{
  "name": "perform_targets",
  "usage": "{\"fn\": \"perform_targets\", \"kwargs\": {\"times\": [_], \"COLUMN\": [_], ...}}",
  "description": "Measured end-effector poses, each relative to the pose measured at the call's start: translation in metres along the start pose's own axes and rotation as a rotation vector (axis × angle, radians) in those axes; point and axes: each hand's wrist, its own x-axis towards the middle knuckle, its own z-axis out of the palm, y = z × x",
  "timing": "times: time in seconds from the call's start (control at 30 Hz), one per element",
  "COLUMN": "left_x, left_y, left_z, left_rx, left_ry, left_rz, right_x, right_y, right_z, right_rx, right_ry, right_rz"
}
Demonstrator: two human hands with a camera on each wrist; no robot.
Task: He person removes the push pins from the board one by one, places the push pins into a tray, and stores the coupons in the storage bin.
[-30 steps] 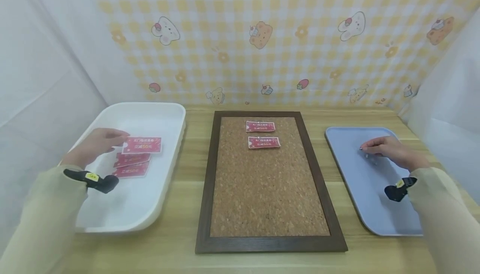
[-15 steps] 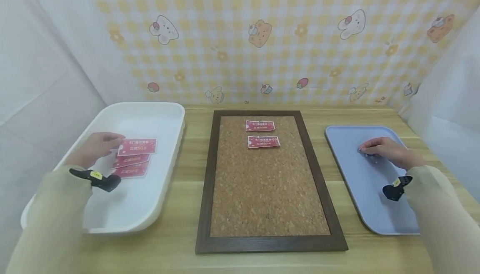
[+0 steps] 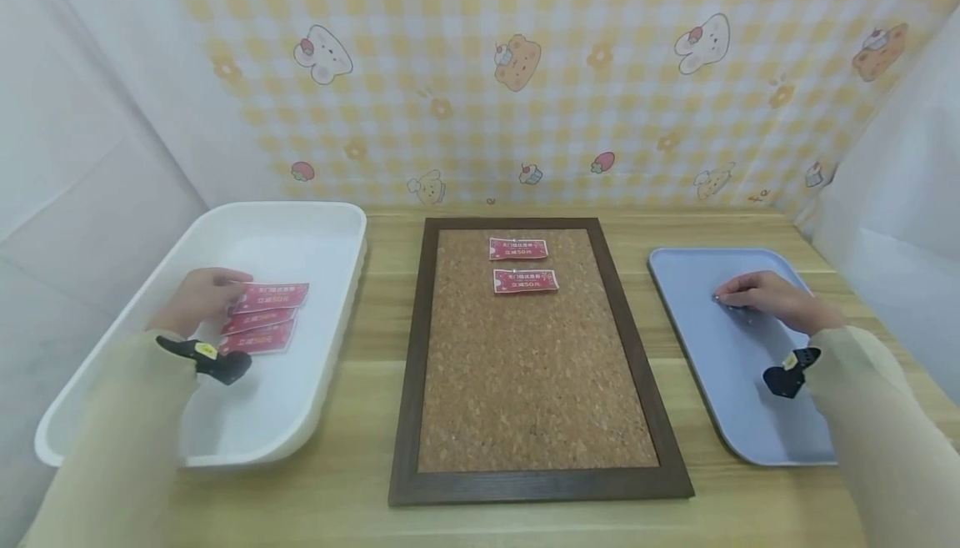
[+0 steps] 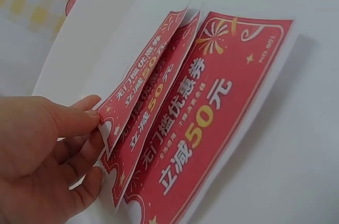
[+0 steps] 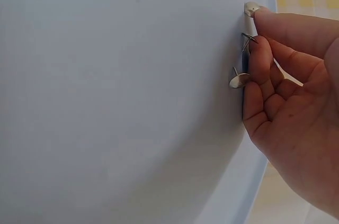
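The red coupon (image 4: 142,78) is in the white tub (image 3: 255,427), on the person's left side, and its left end sits between the thumb and the fingers of the left hand (image 3: 201,299). This grip is narrow: the thumb presses from above and a finger supports from below. From the grip, the long axis of the coupon goes away to the right, roughly towards the cork board (image 3: 532,381), which lies between both hands. The left hand is clearly the nearer one to the coupon. The right hand (image 3: 772,294) is well apart, on the far side of the board, at the light blue tray (image 3: 693,277). Its fingers are curled close together and touch the metal thumbtacks (image 5: 239,80); whether one tack is really pinched, I cannot tell.

The coupon is a thin rectangle, apparently of paper, with a white border and a rounded notch in its short side. It partly overlaps a second coupon (image 4: 159,102), and a third coupon (image 4: 201,121) is just beside that one. Two mounted coupons (image 3: 526,283) with slightly wavy edges are on the upper part of the board. The cork is brown and grainy, inside a dark frame. The tub is smooth, with round corners; the tray is flat, with a low rim. The tacks have round, shiny heads and thin points.
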Motion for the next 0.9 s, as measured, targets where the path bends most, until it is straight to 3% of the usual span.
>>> {"fn": "perform_targets", "kwargs": {"times": [0.33, 0.63, 0.77, 0.9], "left_x": [-0.002, -0.018, -0.011, 0.011], "left_y": [0.009, 0.023, 0.014, -0.012], "left_z": [-0.005, -0.009, -0.012, -0.014], "left_rx": [0.004, -0.013, -0.02, -0.011], "left_ry": [-0.001, 0.017, 0.036, 0.064], "left_rz": [-0.026, -0.03, -0.003, 0.042], "right_x": [-0.002, -0.003, -0.004, -0.005], "right_y": [-0.002, -0.003, -0.004, -0.008], "right_z": [-0.003, -0.005, -0.006, -0.009], "right_rx": [0.017, 0.06, 0.069, 0.053], "right_ry": [0.007, 0.028, 0.035, 0.044], "right_rz": [-0.013, -0.013, -0.018, -0.032]}}
